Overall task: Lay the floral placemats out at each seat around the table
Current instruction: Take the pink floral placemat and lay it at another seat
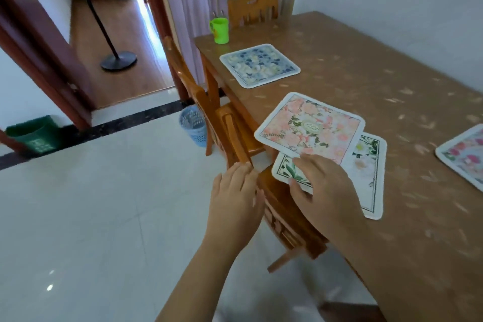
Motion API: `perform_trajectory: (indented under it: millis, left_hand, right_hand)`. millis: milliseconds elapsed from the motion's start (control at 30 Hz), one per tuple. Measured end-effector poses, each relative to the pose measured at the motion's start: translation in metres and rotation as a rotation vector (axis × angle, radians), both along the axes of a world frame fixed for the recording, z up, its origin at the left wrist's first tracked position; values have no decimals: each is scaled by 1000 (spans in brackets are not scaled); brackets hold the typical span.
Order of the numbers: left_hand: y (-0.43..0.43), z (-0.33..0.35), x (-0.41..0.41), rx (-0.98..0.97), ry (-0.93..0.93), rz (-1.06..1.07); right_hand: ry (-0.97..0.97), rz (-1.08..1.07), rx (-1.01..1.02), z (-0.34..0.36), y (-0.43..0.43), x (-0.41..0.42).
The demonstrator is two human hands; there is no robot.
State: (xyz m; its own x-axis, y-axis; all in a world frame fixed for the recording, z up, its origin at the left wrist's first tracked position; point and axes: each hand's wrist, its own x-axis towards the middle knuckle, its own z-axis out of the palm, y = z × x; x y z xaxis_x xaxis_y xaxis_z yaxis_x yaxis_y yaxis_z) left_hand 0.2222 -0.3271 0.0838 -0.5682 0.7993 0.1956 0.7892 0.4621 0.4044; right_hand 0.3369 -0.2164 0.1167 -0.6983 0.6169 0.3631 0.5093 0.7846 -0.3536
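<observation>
Pink-flowered placemat (311, 127) pinched by the right hand (321, 185); left hand (235, 196) loose-fingered, holding nothing; green cup (220, 30), blue basket (192, 124), contents unseen.

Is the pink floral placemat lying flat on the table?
No. The pink floral placemat is lifted, gripped by the right hand, overlapping the green-leaf placemat.

Tabletop (366, 81): glossy brown patterned covering. Placemats (311, 128): matt printed cloth. Chairs (235, 123): varnished wood. Mug (220, 30): green plastic. Floor (91, 217): glossy tile.
</observation>
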Motion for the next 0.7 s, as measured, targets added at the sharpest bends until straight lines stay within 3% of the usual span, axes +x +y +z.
perform_trajectory:
  millis: [167, 433, 700]
  left_hand:
    - [11, 0, -47, 59, 15, -122]
    - [73, -15, -97, 62, -45, -307]
    - [171, -30, -142, 12, -68, -504]
  right_hand:
    - [50, -126, 117, -2, -1, -36]
    - [-62, -312, -10, -23, 33, -56]
    - [-40, -418, 20, -45, 109, -81]
